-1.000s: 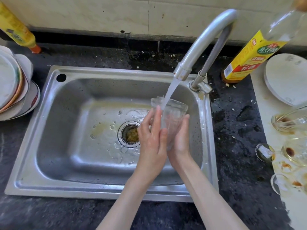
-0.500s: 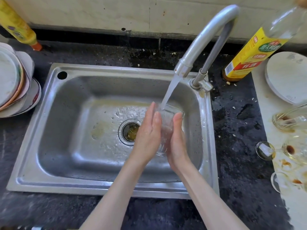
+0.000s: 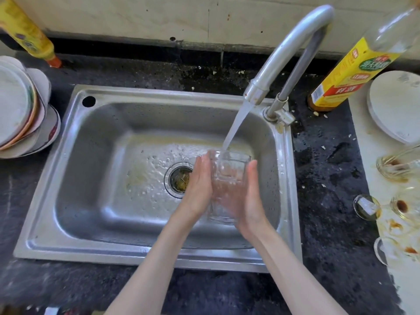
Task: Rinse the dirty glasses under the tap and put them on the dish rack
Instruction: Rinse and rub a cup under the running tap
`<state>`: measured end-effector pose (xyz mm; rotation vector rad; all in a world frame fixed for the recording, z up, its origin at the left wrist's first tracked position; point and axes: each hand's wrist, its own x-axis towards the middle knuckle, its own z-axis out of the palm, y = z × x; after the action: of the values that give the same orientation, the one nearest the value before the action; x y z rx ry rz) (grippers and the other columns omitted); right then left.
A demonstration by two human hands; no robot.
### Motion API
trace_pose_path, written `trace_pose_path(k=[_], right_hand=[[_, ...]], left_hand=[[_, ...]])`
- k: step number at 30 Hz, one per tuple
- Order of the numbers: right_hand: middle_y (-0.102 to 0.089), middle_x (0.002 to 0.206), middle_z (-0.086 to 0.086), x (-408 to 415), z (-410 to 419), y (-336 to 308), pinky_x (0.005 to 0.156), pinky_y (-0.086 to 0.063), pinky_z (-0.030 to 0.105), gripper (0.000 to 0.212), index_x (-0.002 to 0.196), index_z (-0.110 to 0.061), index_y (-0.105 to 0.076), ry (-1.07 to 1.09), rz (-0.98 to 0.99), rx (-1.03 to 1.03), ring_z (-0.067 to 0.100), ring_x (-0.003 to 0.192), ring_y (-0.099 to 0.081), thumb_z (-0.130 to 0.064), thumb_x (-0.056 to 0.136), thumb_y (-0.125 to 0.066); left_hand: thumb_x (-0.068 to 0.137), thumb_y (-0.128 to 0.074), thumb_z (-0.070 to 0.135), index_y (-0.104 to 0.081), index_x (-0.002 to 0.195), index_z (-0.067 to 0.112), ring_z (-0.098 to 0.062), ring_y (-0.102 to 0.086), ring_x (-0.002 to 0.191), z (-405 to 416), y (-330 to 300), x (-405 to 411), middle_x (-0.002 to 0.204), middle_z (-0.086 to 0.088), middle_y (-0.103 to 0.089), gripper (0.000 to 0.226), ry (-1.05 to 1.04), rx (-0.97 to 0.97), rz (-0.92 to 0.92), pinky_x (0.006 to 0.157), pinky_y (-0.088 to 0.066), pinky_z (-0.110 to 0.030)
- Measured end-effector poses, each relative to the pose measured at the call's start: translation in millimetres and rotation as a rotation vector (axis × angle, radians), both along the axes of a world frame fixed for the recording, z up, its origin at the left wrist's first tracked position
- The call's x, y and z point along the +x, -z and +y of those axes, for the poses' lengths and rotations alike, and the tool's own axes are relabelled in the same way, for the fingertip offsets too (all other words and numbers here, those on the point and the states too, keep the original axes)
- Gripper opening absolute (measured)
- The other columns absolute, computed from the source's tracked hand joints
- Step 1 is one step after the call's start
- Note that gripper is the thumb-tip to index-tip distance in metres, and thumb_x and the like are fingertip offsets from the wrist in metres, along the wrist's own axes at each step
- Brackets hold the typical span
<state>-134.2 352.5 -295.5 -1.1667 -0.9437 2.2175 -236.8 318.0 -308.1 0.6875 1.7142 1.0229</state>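
My left hand and right hand press flat against opposite sides of the glass, fingers straight and pointing away from me; the grip is open-palmed, sandwiching rather than curling. Glass sits upright over the sink basin, right of the drain, its rim under the water stream from the tap.

Against half a second ago: palms have spread apart, more of the glass shows between them, left fingers no longer overlap its front.

Around: stacked plates on the dark surface at left, yellow bottle behind them. At right, a yellow-labelled bottle, a white plate, and stained dirty glasses lying on a pale board. The tap's spout arches over the basin's right rear corner.
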Motion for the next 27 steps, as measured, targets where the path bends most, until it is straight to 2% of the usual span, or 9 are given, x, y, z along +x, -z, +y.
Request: trace_pose_path(k=[3,6,9,11,13,15,19,24,27], right_hand=[[-0.066,0.109,0.019,2.3,5.1,-7.6,0.083,-0.053,0.043,0.08,0.113,-0.011,-0.067,0.013,0.044,0.004,0.029,0.096,-0.063,-0.067,0.085,-0.018],[-0.074,0.097,0.004,-0.7,7.4,-9.7,0.084,-0.054,0.04,0.069,0.094,-0.026,-0.075,0.002,-0.175,0.059,0.016,0.089,-0.07,-0.069,0.084,-0.022],[-0.061,0.127,-0.001,-1.1,1.6,-9.6,0.104,-0.042,0.046,0.087,0.125,-0.031,-0.059,0.012,-0.312,0.103,0.015,0.117,-0.058,-0.09,0.068,-0.029],[-0.051,0.133,-0.01,0.3,-4.5,-11.8,0.1,-0.042,0.031,0.092,0.137,-0.025,-0.042,0.019,-0.339,0.182,0.0,0.116,-0.052,-0.087,0.069,-0.037],[-0.053,0.116,-0.017,1.4,-7.6,-12.8,0.083,-0.041,0.014,0.078,0.132,-0.024,-0.038,0.053,-0.333,0.239,-0.016,0.09,-0.056,-0.07,0.072,-0.055],[-0.059,0.109,-0.014,-0.1,-7.1,-12.9,0.081,-0.045,0.017,0.076,0.126,-0.024,-0.044,0.116,-0.329,0.261,-0.011,0.087,-0.061,-0.065,0.067,-0.068],[-0.062,0.089,-0.018,-6.2,-1.9,-9.0,0.068,-0.042,0.002,0.047,0.113,-0.024,-0.052,0.211,-0.294,0.235,-0.015,0.075,-0.059,-0.049,0.074,-0.061],[-0.063,0.086,-0.025,-9.0,-8.1,1.1,0.064,-0.042,0.002,0.051,0.118,-0.023,-0.049,0.266,-0.26,0.174,-0.016,0.078,-0.058,-0.05,0.075,-0.058],[-0.063,0.109,-0.009,-14.5,-4.8,1.7,0.078,-0.049,0.016,0.063,0.119,-0.016,-0.053,0.315,-0.225,0.088,0.004,0.097,-0.061,-0.061,0.075,-0.059]], left_hand=[[0.099,-0.02,0.044,-0.055,0.113,0.026,0.006,-0.052,0.1,-3.5,-10.4,-6.9,0.108,0.013,-0.058,0.042,0.058,0.038,0.171,0.085,-0.034,-0.003],[0.101,-0.027,0.026,-0.045,0.106,0.018,-0.009,-0.049,0.09,-8.0,-13.5,-5.1,0.095,0.007,-0.052,0.02,-0.029,0.049,0.255,0.069,-0.034,-0.016],[0.1,-0.032,0.027,-0.043,0.099,0.013,0.0,-0.048,0.07,-4.9,-14.6,-2.4,0.076,0.009,-0.049,0.017,-0.137,0.052,0.303,0.061,-0.034,-0.02],[0.099,-0.035,0.026,-0.045,0.093,0.012,0.004,-0.047,0.061,-1.6,-20.2,0.9,0.068,0.008,-0.049,0.018,-0.212,0.096,0.359,0.058,-0.032,-0.023],[0.1,-0.032,0.024,-0.048,0.087,0.01,0.002,-0.047,0.062,2.0,-24.7,2.5,0.068,0.009,-0.048,0.025,-0.312,0.116,0.409,0.06,-0.025,-0.025],[0.101,-0.027,0.023,-0.05,0.087,0.01,-0.004,-0.047,0.067,3.7,-25.2,3.4,0.073,0.011,-0.049,0.029,-0.38,0.106,0.414,0.064,-0.026,-0.021],[0.102,-0.025,0.019,-0.057,0.101,0.009,-0.015,-0.047,0.082,-1.2,-20.2,8.2,0.088,0.007,-0.052,0.033,-0.321,0.09,0.453,0.072,-0.028,-0.02],[0.101,-0.026,0.018,-0.054,0.111,0.005,-0.016,-0.048,0.089,-4.9,-16.0,6.2,0.099,0.001,-0.054,0.032,-0.253,0.108,0.473,0.074,-0.029,-0.019],[0.101,-0.028,0.018,-0.054,0.111,0.005,-0.013,-0.045,0.088,-9.0,-17.0,7.8,0.098,0.004,-0.051,0.031,-0.233,0.087,0.476,0.072,-0.028,-0.018]])
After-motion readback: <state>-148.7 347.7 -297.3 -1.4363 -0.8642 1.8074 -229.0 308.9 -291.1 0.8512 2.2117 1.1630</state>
